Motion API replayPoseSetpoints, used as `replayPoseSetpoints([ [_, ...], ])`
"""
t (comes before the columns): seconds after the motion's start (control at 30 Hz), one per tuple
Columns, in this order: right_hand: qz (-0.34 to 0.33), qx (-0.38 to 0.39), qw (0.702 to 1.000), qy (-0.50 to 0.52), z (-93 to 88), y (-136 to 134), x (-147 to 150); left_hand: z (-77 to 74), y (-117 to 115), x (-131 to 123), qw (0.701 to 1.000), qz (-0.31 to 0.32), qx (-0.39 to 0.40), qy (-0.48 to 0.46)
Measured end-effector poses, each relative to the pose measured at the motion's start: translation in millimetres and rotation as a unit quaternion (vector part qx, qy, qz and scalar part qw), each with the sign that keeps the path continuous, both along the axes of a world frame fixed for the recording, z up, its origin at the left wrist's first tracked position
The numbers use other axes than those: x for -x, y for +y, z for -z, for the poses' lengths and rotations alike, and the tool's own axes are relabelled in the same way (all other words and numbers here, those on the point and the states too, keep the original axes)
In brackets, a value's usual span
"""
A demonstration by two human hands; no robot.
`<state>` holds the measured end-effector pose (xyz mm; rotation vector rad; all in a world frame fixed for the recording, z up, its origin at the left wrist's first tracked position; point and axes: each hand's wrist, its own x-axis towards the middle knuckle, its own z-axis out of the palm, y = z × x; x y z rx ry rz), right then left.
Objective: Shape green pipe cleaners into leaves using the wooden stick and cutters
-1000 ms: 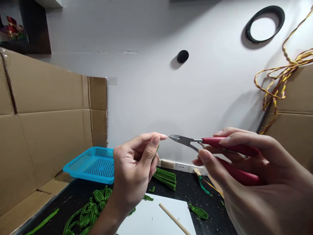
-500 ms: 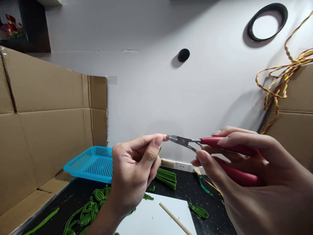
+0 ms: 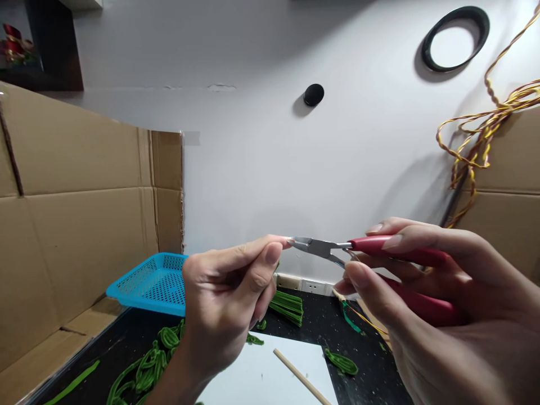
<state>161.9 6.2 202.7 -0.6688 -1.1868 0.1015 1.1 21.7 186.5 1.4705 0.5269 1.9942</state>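
My right hand is closed around the red handles of small pliers. Their metal jaws point left and meet the index fingertip of my left hand. The fingers of my left hand are pinched together. A sliver of green pipe cleaner shows behind its thumb; the rest is hidden by the fingers. Below the hands, a white sheet lies on the black speckled table, with a thin wooden stick across it. Right of the sheet rests a green leaf shape of coiled pipe cleaner.
A blue perforated basket stands at the left beside cardboard walls. Several green looped shapes are heaped in front of it. Behind the sheet lies a bundle of straight green pipe cleaners. Twisted yellow-brown wire hangs at right.
The pliers and my right hand have shifted slightly right and down, and the pliers have turned a little. My left hand has rotated slightly. The whole view has drifted a little.
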Motion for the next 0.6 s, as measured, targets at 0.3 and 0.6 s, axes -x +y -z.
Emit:
replayPoseSetpoints([
  [0.3, -0.046, 0.005, 0.999, 0.004, 0.8, -2.3, -5.3, -0.5, -5.2, -2.4, 1.000, -0.012, -0.009, -0.020],
  [0.6, -0.120, 0.008, 0.992, -0.046, 0.1, 2.4, -24.1, -1.0, -11.6, -3.9, 1.000, 0.012, 0.007, -0.016],
])
